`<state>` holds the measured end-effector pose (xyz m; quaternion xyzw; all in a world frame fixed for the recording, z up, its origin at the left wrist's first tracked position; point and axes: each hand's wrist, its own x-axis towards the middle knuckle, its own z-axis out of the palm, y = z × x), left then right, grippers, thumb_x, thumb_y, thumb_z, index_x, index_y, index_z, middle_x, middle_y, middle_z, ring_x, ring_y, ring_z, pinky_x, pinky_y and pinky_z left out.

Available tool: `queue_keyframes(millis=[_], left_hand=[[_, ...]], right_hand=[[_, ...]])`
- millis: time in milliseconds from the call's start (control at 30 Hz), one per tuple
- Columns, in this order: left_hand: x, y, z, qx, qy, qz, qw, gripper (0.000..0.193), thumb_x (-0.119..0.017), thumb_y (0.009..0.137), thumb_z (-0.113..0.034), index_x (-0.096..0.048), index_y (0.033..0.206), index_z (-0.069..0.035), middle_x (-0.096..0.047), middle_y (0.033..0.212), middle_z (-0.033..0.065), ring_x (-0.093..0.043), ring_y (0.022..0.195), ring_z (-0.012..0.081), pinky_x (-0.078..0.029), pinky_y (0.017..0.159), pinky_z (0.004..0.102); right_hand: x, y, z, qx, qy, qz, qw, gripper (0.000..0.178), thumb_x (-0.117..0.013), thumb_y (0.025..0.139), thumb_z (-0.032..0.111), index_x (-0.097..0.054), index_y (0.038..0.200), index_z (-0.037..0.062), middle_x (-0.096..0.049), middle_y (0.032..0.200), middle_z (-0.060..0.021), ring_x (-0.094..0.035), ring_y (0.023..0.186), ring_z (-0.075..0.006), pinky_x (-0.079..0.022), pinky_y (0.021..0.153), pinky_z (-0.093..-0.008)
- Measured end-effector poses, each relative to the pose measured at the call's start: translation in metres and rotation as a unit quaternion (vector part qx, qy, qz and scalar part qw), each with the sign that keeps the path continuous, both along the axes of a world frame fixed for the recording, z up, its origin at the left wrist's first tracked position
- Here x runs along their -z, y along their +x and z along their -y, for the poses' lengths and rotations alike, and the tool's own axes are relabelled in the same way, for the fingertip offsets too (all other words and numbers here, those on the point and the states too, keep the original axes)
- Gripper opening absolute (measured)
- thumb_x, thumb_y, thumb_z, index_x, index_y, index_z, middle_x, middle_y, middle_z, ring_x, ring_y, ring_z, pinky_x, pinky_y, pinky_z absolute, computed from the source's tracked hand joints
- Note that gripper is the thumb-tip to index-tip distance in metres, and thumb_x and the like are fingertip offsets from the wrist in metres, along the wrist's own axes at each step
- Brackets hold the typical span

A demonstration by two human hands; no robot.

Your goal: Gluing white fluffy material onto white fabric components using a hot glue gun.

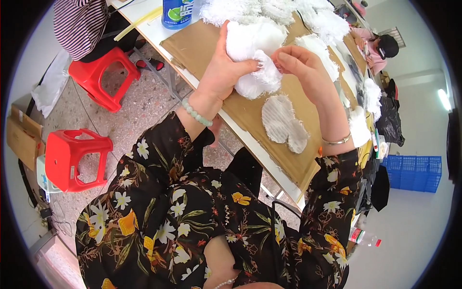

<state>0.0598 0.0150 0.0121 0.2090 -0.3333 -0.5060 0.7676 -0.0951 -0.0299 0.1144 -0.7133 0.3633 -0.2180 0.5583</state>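
My left hand (226,67) is closed around a white fluffy stuffed piece (252,41), thumb pressed on its near side. A smaller rounded, shaggy part (267,72) of it bulges out under the thumb. At its right edge, my right hand (301,67) pinches thumb and forefinger together; what lies between the fingertips is too small to make out. Below the hands, a flat off-white cut piece of ribbed cloth (284,123) with two rounded lobes lies on a brown cardboard sheet (243,108) that covers the table.
White fluffy pieces (317,50) are heaped along the table's far and right sides. A blue bottle (176,13) stands at the far left beside a yellow strip (138,24). Red stools (60,161) are on the floor to the left. A co-worker in pink (378,60) sits across the table.
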Motion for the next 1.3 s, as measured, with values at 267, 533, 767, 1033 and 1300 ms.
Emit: queue_keyframes(millis=[267,533,767,1033,1300], left_hand=[[-0.001,-0.001,0.000,-0.002,0.005,-0.002,1.000,0.103,-0.067,0.063,0.009,-0.007,0.145,-0.008,-0.048,0.121,0.0123,-0.052,0.107,0.0216,-0.047,0.086,0.0333],[-0.003,-0.003,-0.002,-0.002,0.004,0.000,1.000,0.102,-0.068,0.063,0.008,-0.008,0.144,-0.007,-0.048,0.121,0.0120,-0.052,0.107,0.0213,-0.047,0.086,0.0336],[-0.002,-0.002,-0.002,-0.015,0.007,-0.007,1.000,0.103,-0.070,0.063,0.007,-0.006,0.144,-0.004,-0.049,0.121,0.0139,-0.052,0.108,0.0224,-0.047,0.087,0.0336],[-0.002,0.000,0.000,0.013,0.015,-0.035,0.999,0.103,-0.071,0.065,0.006,-0.005,0.144,-0.005,-0.048,0.122,0.0146,-0.051,0.109,0.0231,-0.046,0.089,0.0345],[-0.008,-0.001,-0.005,0.029,-0.016,-0.003,0.999,0.107,-0.078,0.068,-0.004,-0.003,0.144,-0.006,-0.045,0.125,0.0136,-0.049,0.112,0.0217,-0.045,0.090,0.0336]], right_hand=[[-0.001,0.004,-0.013,-0.037,-0.319,-0.174,0.931,0.013,-0.066,0.081,0.010,-0.060,0.088,0.0015,-0.059,0.084,0.0000,-0.054,0.080,-0.0081,-0.043,0.072,-0.0211],[0.002,-0.001,-0.010,0.010,-0.224,-0.098,0.970,0.012,-0.064,0.083,0.011,-0.061,0.088,0.0004,-0.060,0.078,0.0011,-0.053,0.073,-0.0057,-0.043,0.066,-0.0206],[0.001,0.001,0.002,0.000,-0.114,-0.098,0.989,0.016,-0.061,0.085,0.014,-0.062,0.094,0.0011,-0.062,0.085,0.0006,-0.054,0.076,-0.0061,-0.042,0.071,-0.0198],[0.010,-0.002,0.006,-0.023,0.037,0.014,0.999,0.016,-0.061,0.086,0.015,-0.063,0.094,0.0018,-0.062,0.085,-0.0002,-0.055,0.077,-0.0070,-0.043,0.072,-0.0216],[0.019,0.012,-0.001,0.036,0.058,0.035,0.997,0.012,-0.064,0.083,0.016,-0.063,0.088,0.0045,-0.059,0.077,0.0019,-0.052,0.070,-0.0069,-0.042,0.067,-0.0226]])
